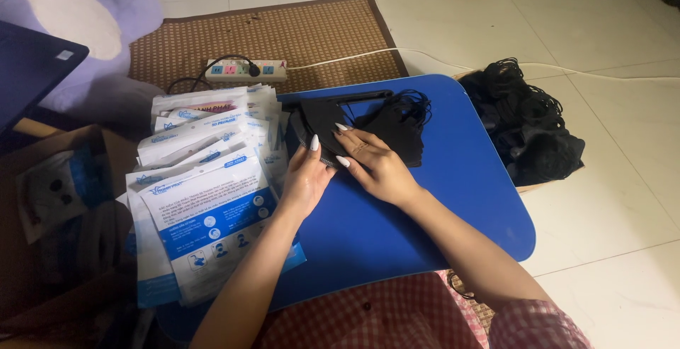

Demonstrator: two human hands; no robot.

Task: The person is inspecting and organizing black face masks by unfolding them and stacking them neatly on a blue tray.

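Near the tabletop's far edge, the left hand and right hand pinch a black mask stack; best to keep edges squared, beside the pouches.

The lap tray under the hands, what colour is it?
Blue, seen in the head view: lap tray.

A small stack of black face masks lies flat on the blue tray.
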